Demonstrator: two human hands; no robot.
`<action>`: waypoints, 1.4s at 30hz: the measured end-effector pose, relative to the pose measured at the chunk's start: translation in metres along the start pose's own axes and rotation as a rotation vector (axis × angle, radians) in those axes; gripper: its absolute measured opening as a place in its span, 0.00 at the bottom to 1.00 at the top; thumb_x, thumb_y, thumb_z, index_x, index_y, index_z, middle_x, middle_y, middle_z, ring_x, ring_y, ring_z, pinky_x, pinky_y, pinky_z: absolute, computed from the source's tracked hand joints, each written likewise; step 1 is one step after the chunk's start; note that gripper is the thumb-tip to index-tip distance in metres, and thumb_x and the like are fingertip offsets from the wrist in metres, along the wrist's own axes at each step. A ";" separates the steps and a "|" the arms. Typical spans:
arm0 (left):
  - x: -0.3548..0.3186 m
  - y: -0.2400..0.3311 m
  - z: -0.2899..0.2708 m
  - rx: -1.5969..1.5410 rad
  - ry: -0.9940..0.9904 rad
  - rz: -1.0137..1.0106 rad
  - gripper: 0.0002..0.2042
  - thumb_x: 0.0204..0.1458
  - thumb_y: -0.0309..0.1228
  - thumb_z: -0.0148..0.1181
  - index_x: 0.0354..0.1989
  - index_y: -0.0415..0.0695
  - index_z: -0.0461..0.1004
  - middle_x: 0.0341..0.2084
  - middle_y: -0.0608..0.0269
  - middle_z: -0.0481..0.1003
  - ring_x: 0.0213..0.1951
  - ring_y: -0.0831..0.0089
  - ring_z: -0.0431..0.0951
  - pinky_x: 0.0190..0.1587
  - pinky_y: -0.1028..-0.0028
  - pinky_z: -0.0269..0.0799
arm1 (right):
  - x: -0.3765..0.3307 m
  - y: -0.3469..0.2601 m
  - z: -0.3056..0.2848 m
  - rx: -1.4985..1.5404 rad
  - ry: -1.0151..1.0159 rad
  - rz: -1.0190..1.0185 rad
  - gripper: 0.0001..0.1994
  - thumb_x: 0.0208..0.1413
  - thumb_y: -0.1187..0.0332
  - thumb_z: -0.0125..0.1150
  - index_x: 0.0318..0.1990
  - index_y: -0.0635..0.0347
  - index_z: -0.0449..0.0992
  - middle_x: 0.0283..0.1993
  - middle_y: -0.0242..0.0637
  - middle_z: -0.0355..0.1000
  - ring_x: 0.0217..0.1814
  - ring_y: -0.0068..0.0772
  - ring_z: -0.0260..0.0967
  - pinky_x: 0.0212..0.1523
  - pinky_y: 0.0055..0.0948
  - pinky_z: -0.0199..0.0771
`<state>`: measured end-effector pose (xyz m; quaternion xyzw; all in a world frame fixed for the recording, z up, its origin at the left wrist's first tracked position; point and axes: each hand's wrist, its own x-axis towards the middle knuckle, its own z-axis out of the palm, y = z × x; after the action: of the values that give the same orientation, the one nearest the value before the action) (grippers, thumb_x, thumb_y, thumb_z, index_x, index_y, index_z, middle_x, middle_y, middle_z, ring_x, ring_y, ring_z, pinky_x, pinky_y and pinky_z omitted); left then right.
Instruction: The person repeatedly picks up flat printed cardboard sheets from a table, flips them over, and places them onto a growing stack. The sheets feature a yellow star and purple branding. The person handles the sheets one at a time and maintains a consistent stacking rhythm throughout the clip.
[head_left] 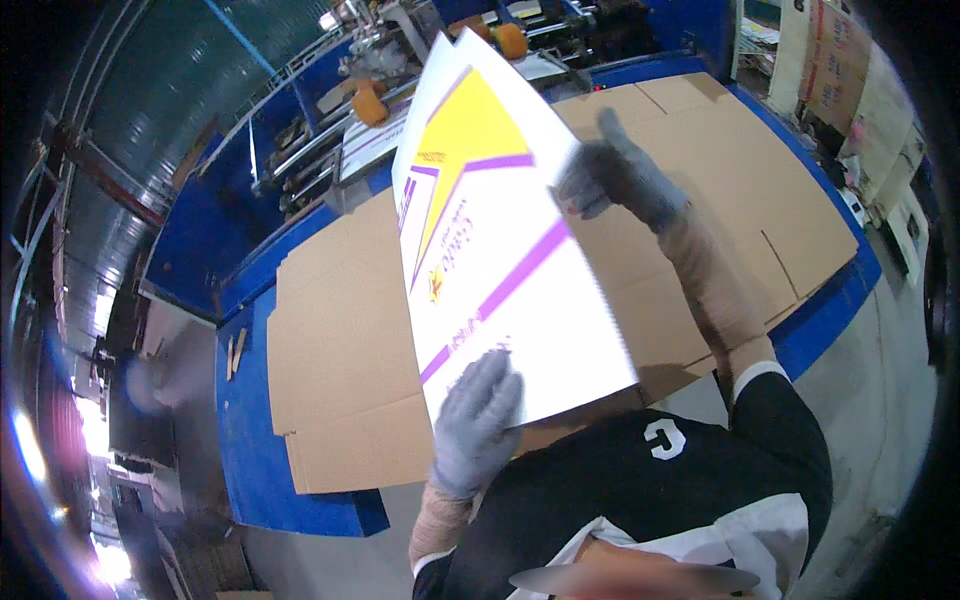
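**Light printed sheet (545, 335) held aslant over the brown cardboard (340, 330)**

At the near edge of the brown cardboard, the near end of the printed sheet is covered at its left corner by the gloved left hand (475, 420). The fingers are laid nearly straight and close together on the white face; the thumb is hidden, so whether the sheet is pinched cannot be told. Over the middle of the brown cardboard, the sheet is seen slightly bowed. It is judged light, flexible, rather smooth and easily creased; hold is best taken at opposite edges, with the broad face spared. Over the brown cardboard's far right half, the gloved right hand (620, 175) is held beside the sheet's right edge, thumb raised apart from half-curled fingers; by blur, contact cannot be confirmed. Beyond the brown cardboard's far edge, the sheet's far corners are seen against a machine (390, 60) fitted with orange rollers (369, 103).
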<state>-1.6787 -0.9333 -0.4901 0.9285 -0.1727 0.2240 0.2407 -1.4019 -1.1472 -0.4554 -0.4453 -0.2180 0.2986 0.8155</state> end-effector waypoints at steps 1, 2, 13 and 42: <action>0.005 -0.001 0.009 -0.022 -0.067 0.045 0.23 0.36 0.20 0.62 0.47 0.43 0.72 0.52 0.46 0.68 0.55 0.51 0.69 0.57 0.59 0.66 | 0.010 0.000 -0.001 -0.052 0.031 -0.077 0.28 0.61 0.46 0.43 0.53 0.66 0.68 0.45 0.42 0.73 0.43 0.32 0.72 0.48 0.29 0.72; 0.006 -0.002 0.014 -0.056 -0.053 0.082 0.24 0.36 0.20 0.62 0.48 0.43 0.71 0.54 0.47 0.68 0.56 0.51 0.68 0.58 0.59 0.64 | 0.020 -0.001 -0.002 -0.106 0.067 -0.152 0.28 0.60 0.46 0.46 0.52 0.66 0.68 0.44 0.42 0.73 0.41 0.32 0.72 0.45 0.28 0.73; -0.017 -0.009 0.018 0.086 0.026 -0.086 0.26 0.36 0.22 0.60 0.51 0.36 0.69 0.53 0.47 0.68 0.54 0.51 0.70 0.57 0.59 0.64 | -0.001 0.040 -0.012 0.292 0.032 -0.209 0.18 0.62 0.58 0.46 0.46 0.66 0.70 0.38 0.41 0.73 0.36 0.35 0.75 0.40 0.31 0.78; -0.045 -0.098 -0.019 0.267 0.237 -0.394 0.23 0.46 0.19 0.53 0.55 0.35 0.68 0.54 0.48 0.69 0.57 0.55 0.68 0.60 0.63 0.62 | -0.175 0.026 -0.066 -1.767 1.020 -1.098 0.17 0.50 0.67 0.61 0.47 0.62 0.74 0.45 0.43 0.75 0.41 0.43 0.74 0.40 0.36 0.72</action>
<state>-1.6812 -0.8328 -0.5342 0.9350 0.0720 0.3010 0.1735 -1.4954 -1.2951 -0.5271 -0.7739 -0.1604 -0.5666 0.2331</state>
